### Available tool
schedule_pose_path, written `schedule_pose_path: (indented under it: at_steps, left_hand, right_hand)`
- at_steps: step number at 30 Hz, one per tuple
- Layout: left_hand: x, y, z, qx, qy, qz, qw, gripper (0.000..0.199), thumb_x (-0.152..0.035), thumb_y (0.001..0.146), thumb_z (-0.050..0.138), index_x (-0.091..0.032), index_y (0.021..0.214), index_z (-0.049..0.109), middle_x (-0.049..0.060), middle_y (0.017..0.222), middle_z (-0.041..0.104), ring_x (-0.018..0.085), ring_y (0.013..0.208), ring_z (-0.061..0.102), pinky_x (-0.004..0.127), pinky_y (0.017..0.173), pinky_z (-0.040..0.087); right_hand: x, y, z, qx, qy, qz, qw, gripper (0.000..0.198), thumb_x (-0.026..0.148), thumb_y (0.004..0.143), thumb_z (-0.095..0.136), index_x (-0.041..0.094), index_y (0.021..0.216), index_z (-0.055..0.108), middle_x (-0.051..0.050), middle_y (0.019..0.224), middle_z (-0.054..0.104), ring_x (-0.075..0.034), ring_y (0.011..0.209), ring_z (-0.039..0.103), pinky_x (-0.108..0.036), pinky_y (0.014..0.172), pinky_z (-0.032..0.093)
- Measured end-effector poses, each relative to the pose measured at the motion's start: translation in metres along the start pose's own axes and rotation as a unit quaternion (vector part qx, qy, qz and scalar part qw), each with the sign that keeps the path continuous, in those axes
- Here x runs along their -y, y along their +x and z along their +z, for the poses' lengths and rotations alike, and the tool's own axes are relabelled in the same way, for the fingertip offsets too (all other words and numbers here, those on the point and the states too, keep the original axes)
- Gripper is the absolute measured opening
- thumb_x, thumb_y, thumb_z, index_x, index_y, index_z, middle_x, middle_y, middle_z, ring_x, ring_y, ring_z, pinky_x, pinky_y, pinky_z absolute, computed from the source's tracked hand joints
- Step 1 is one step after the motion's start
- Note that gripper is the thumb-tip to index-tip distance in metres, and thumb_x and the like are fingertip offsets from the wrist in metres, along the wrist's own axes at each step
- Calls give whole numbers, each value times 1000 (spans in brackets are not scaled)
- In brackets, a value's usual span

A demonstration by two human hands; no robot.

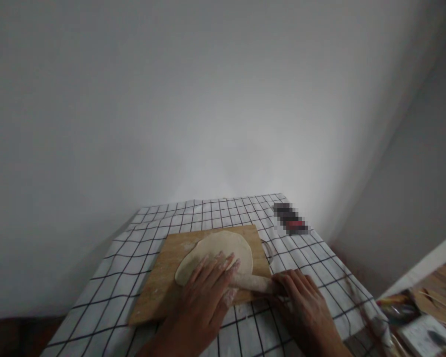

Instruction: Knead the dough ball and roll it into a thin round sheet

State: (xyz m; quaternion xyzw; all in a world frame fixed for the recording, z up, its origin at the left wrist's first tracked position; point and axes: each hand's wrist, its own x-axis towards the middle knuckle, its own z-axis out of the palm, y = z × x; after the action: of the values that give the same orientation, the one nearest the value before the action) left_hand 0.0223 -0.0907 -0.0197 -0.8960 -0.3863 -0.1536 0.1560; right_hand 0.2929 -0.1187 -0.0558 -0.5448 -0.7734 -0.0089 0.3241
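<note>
A flattened sheet of dough [225, 245] lies on a wooden board [156, 292], its outline a rough oval. My left hand [208, 292] rests palm down over the near part of the dough, fingers stretched out and dusted with flour. My right hand [301, 302] is closed around one end of a floury rolling pin [254, 283]. The pin reaches left across the board's near right corner to my left hand, which hides its other end. Under my left palm, part of the dough is out of sight.
A white tablecloth with dark grid lines [115, 277] covers the table beneath the board. A metal handle or loop [268, 252] sticks out at the board's right edge. Farther right lies a pixelated dark and red object [292, 219]. Boxes and packets [427, 334] stand low at right.
</note>
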Motion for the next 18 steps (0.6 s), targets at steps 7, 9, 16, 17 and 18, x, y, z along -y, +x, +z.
schedule_pose_path:
  at_steps: [7,9,16,17,18]
  left_hand:
    - [10,22,-1,22,-17,-21,999,54,-31,102,40,-29,156,31,-1,160,36,23,147,34,45,118,35]
    - [15,39,6,11,-23,-39,999,48,-31,102,39,-30,151,41,-1,158,39,24,147,34,49,120,32]
    - [48,93,45,-11,-5,-144,990,42,-37,103,38,-29,141,55,7,151,50,34,144,38,62,114,31]
    - [54,101,49,-6,-7,-160,987,42,-38,103,38,-28,139,56,8,149,52,35,142,41,63,112,33]
    - [61,109,52,-1,-8,-174,985,41,-38,103,37,-28,137,58,9,147,54,35,140,44,63,110,35]
  right_hand:
    - [-1,18,-6,28,-37,-1,999,24,38,99,49,32,120,58,-8,128,62,-31,115,57,-50,93,51]
    - [-10,36,-4,22,-46,-11,999,25,37,101,44,31,121,59,-8,131,60,-30,120,54,-50,97,49]
    - [-51,127,21,7,-59,-4,998,39,33,106,31,22,93,66,-8,103,69,-22,100,62,-34,91,48]
    - [-55,140,25,3,-62,-2,998,40,34,106,31,22,91,66,-8,102,69,-21,99,62,-32,89,47]
    - [-57,152,29,-3,-66,1,998,42,35,107,30,21,91,66,-8,101,69,-21,99,63,-31,88,46]
